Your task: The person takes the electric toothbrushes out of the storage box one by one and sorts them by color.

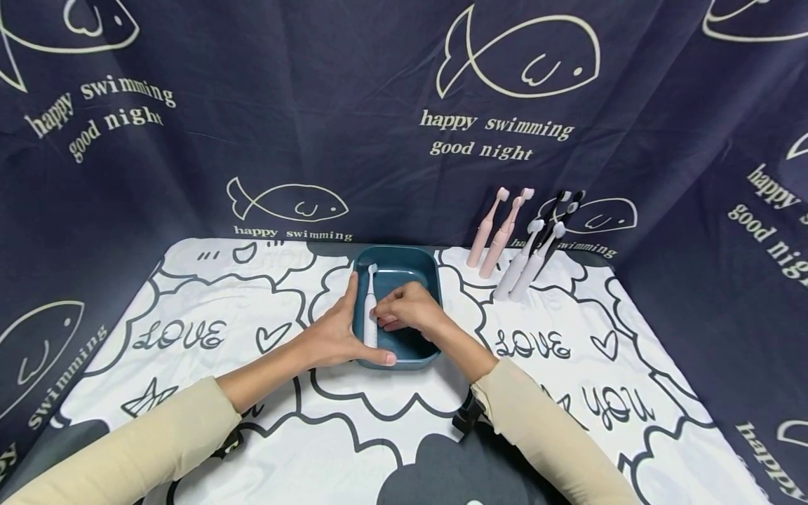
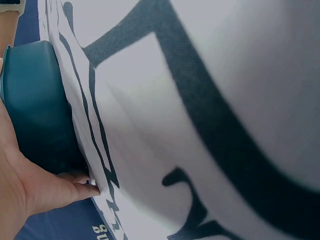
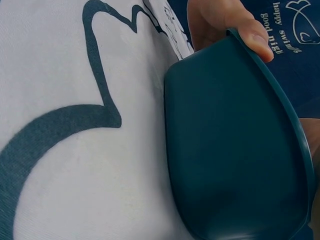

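One white electric toothbrush lies lengthwise in the dark teal tray, along its left side with the brush head pointing away from the person. The right hand reaches into the tray from the right, fingers curled, with the fingertips pinching the toothbrush handle near its middle. Judged from this, the toothbrush is either just being set down or just being adjusted in place; the pictures do not settle which.

The left hand steadies the tray from outside: the palm and straight fingers lie flat against the left wall and the thumb runs along the front rim, pressing rather than gripping. The left wrist view shows that hand against the tray's outer wall, and the right wrist view shows the left thumb over the rim.

Six more toothbrushes lean upright against the dark blue fish-print curtain at the back right of the counter, well apart from the tray: two pink toothbrushes, two black toothbrushes and two pale lilac-white toothbrushes. If the work is filling the tray, it looks barely begun: one brush is in, six stand outside, and most of the tray floor is bare. The counter is covered by a white cloth with dark cartoon clouds and lettering.
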A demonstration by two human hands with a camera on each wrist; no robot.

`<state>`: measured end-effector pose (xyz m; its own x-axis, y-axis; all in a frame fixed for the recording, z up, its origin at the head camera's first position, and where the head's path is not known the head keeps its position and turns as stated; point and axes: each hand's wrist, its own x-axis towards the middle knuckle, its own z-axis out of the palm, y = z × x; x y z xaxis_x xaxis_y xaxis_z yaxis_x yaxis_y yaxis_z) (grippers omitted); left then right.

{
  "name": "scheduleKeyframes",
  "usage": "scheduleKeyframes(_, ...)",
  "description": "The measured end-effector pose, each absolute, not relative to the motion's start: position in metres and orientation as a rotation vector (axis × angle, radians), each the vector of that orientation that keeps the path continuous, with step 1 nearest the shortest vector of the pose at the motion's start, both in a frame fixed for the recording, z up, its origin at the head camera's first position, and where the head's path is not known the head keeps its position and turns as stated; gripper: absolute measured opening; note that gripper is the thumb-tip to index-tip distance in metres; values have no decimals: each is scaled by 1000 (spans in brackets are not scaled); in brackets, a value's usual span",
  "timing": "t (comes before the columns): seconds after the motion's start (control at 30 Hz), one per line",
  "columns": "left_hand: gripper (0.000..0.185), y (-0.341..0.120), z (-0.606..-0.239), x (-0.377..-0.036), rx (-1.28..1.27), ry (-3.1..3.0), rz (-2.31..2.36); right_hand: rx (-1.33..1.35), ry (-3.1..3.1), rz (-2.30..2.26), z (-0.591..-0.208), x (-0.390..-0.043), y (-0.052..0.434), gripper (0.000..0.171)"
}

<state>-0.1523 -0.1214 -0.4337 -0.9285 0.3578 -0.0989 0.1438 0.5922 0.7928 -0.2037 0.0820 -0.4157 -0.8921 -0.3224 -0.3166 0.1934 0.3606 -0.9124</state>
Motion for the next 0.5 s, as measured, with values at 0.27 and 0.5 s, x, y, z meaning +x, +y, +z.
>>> scheduleKeyframes(0.27,174,-121,-434,-151,405,2572,1241,-104,2219,-1499,-419,-205,78,18)
scheduleKeyframes(0.5,173,-119,-433,-151,355,2591,1153,-122,2378,-1355,-419,-206,74,23)
